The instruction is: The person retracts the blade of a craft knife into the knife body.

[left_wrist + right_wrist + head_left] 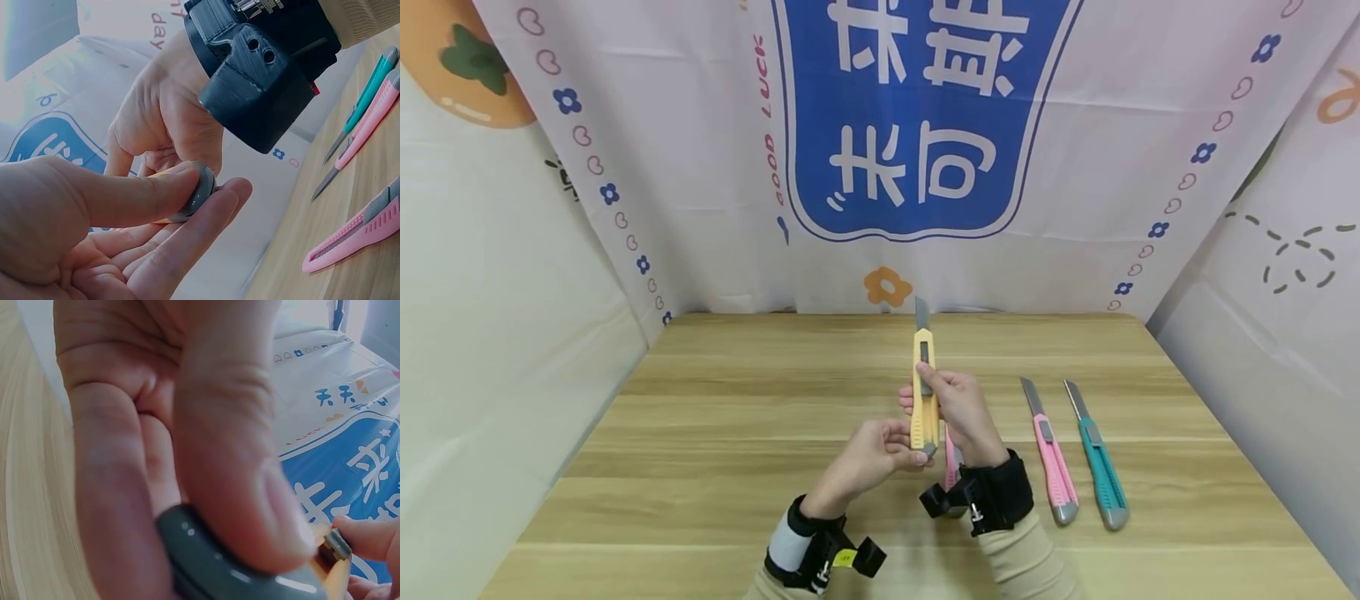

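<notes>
A yellow utility knife (917,429) is held upright over the table in both hands, its grey blade (922,312) extended from the top. My left hand (867,457) pinches the bottom end between thumb and fingers, at the grey end cap (203,197). Higher up, my right hand (967,417) grips the body, thumb on the grey slider (203,553) and fingers behind. Partly hidden below the right hand lies a pink utility knife (952,462); in the left wrist view no blade sticks out of its pink tip (319,259).
To the right on the wooden table (737,400), another pink utility knife (1055,467) and a teal utility knife (1102,471) lie side by side, blades extended and pointing away. A printed cloth (715,225) hangs behind the table's far edge.
</notes>
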Demonstrator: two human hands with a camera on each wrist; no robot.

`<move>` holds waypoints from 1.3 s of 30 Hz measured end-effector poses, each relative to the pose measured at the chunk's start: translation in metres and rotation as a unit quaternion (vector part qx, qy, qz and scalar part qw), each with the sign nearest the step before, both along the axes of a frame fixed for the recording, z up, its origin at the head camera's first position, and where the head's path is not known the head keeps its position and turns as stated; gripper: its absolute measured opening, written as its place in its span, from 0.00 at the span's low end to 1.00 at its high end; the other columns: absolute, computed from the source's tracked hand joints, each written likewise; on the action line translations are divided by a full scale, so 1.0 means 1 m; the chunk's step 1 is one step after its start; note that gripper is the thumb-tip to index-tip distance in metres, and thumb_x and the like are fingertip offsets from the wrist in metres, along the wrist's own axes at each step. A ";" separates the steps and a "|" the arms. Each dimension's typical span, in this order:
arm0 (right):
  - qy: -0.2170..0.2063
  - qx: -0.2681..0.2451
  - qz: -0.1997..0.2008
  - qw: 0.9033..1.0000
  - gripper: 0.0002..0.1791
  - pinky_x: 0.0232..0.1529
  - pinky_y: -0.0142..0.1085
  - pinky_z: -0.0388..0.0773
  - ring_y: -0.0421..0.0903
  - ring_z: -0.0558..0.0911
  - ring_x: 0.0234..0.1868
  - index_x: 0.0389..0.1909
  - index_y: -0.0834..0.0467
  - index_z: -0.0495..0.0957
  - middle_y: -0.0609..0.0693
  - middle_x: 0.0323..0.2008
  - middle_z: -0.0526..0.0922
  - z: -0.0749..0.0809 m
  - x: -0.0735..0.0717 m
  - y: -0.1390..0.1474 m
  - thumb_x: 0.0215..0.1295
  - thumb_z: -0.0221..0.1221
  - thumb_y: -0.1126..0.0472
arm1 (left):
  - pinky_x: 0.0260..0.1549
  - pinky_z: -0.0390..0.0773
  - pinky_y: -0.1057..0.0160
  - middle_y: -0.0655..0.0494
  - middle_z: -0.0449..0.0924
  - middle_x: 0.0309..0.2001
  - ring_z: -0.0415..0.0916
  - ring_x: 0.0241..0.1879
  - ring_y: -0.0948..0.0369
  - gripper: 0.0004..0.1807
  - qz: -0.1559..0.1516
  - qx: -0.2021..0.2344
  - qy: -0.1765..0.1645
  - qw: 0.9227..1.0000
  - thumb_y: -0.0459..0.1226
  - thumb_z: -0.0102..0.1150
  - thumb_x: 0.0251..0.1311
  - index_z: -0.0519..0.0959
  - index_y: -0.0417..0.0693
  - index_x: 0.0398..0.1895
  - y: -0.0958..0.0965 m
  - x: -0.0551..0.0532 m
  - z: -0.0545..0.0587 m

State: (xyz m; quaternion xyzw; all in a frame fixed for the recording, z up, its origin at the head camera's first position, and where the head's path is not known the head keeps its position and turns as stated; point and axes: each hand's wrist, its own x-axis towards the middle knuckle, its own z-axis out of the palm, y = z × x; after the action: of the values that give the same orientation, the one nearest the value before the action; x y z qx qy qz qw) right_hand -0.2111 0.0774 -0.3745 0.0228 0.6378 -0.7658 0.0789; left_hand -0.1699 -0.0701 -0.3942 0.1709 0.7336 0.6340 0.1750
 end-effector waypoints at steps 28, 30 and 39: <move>0.000 0.012 0.003 1.000 0.27 0.31 0.30 0.87 0.45 0.86 0.30 0.41 0.74 0.77 0.50 0.24 0.87 -0.001 0.001 -0.004 0.65 0.56 0.49 | 0.41 0.87 0.58 0.29 0.81 0.42 0.82 0.39 0.48 0.19 0.014 0.013 0.009 1.000 0.23 0.58 0.55 0.71 0.23 0.51 -0.002 -0.001 0.000; 0.000 0.012 0.004 1.000 0.26 0.30 0.30 0.87 0.45 0.86 0.29 0.42 0.75 0.76 0.49 0.23 0.86 -0.001 0.001 -0.004 0.65 0.55 0.50 | 0.41 0.87 0.58 0.28 0.81 0.41 0.82 0.39 0.47 0.19 0.010 0.016 0.007 1.000 0.23 0.57 0.55 0.71 0.22 0.51 -0.002 -0.001 0.000; -0.010 0.004 0.007 1.000 0.26 0.30 0.31 0.88 0.44 0.86 0.27 0.43 0.76 0.75 0.46 0.20 0.86 0.002 0.002 -0.002 0.66 0.55 0.52 | 0.39 0.87 0.60 0.29 0.81 0.40 0.81 0.40 0.43 0.18 0.009 0.008 0.011 1.000 0.23 0.58 0.54 0.73 0.23 0.49 0.000 -0.001 -0.001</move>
State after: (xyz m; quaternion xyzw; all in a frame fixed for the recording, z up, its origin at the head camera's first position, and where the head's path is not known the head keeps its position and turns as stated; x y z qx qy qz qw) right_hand -0.2092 0.0751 -0.3726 0.0265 0.6402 -0.7624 0.0905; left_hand -0.1708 -0.0705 -0.3953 0.1727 0.7320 0.6393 0.1604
